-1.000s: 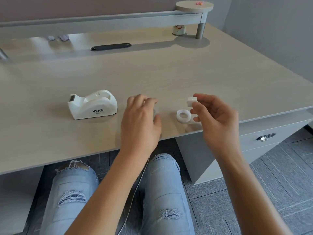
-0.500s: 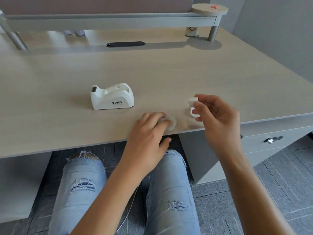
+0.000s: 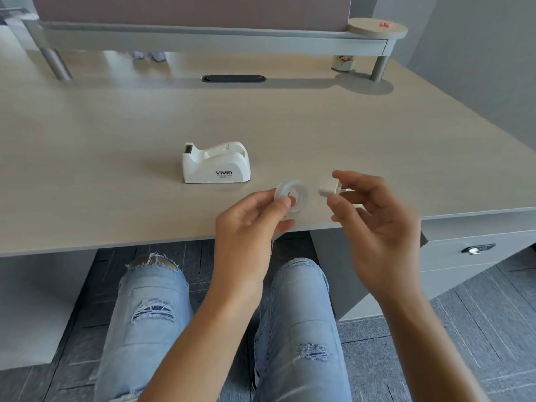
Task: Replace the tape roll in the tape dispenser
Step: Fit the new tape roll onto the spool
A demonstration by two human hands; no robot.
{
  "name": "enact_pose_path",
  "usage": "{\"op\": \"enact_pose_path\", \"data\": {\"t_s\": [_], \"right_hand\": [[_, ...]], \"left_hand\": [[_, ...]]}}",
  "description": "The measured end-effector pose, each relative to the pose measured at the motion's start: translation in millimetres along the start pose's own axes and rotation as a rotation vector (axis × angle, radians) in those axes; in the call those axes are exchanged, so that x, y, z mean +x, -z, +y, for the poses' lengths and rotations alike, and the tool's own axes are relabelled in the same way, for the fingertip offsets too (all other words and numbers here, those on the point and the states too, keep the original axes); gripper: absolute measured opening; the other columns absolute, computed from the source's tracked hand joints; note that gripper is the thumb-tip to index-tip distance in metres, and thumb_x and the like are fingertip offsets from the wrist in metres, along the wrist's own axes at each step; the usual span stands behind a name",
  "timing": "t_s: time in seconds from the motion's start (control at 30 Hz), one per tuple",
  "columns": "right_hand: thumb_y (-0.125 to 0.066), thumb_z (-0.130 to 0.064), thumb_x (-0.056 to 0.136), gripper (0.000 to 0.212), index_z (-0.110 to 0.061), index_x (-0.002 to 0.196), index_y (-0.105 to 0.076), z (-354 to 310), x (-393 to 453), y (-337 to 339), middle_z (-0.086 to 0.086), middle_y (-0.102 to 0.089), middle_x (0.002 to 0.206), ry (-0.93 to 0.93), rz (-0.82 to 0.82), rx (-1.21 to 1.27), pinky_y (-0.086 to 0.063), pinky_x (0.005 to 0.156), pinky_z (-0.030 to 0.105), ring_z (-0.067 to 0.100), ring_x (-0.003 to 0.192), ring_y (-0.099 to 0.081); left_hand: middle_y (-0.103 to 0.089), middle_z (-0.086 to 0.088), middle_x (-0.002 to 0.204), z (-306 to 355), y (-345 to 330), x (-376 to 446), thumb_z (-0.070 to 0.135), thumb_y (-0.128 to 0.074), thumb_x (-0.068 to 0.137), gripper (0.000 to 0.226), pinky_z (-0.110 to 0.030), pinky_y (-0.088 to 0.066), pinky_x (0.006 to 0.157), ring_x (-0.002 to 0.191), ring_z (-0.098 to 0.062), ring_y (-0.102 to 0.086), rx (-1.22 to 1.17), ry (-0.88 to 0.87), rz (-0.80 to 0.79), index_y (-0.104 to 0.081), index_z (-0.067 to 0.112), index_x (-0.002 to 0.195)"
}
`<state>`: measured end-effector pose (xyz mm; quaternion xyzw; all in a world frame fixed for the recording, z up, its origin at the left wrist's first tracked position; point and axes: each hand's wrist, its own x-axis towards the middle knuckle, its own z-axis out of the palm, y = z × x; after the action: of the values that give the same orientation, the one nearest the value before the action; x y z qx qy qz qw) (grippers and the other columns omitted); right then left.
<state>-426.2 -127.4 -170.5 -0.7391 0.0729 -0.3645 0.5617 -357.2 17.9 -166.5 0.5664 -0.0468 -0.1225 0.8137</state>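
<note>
Left hand point(image 3: 249, 219) pinches roll point(image 3: 291, 195) (clear tape); right hand point(image 3: 374, 216) pinches hub point(image 3: 327, 187) just beside it. Dispenser point(image 3: 216, 163) beyond roll, apart.

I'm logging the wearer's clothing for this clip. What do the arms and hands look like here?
Both forearms are bare, with no sleeves in view. The left hand and right hand show no gloves, rings or watch. Below the desk, ripped light-blue jeans cover the knees.

A pale wood desk point(image 3: 116, 134) with a grey raised shelf point(image 3: 203, 39) stood against grey walls point(image 3: 478, 53) over dark tiled floor point(image 3: 493, 329).
</note>
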Motion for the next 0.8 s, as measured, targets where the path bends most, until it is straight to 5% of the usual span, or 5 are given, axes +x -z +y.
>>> {"op": "enact_pose_path", "data": {"t_s": [0.2, 0.5, 0.8], "right_hand": [[-0.073, -0.007, 0.094, 0.030, -0.028, 0.115, -0.072, -5, -3, -7, -0.012, -0.075, 0.101, 0.065, -0.051, 0.002, -0.057, 0.076, 0.033, 0.015, 0.088, -0.070], [-0.076, 0.000, 0.091, 0.030, -0.022, 0.112, -0.072, -8, -2, -11, 0.002, -0.071, 0.112, 0.188, -0.094, -0.099, -0.056, 0.076, 0.028, 0.019, 0.089, -0.069], [-0.077, 0.009, 0.089, 0.032, -0.010, 0.114, -0.075, -5, -1, -10, 0.012, -0.062, 0.105, 0.219, -0.150, -0.051, -0.054, 0.085, 0.029, 0.022, 0.092, -0.067]], "left_hand": [[-0.079, -0.013, 0.095, 10, 1, -2, 0.000, -0.068, 0.091, 0.014, -0.035, -0.060, 0.084, 0.089, -0.022, -0.072, -0.176, 0.060, -0.038, -0.080, 0.007, 0.089], [-0.084, -0.006, 0.099, 9, -3, -11, -0.001, -0.073, 0.088, 0.020, -0.041, -0.057, 0.102, 0.099, -0.019, -0.077, -0.037, -0.139, -0.073, -0.082, 0.014, 0.098], [-0.083, -0.003, 0.102, 8, -3, -14, 0.000, -0.073, 0.090, 0.021, -0.034, -0.057, 0.098, 0.102, -0.017, -0.076, -0.014, -0.187, -0.139, -0.081, 0.015, 0.103]]}}
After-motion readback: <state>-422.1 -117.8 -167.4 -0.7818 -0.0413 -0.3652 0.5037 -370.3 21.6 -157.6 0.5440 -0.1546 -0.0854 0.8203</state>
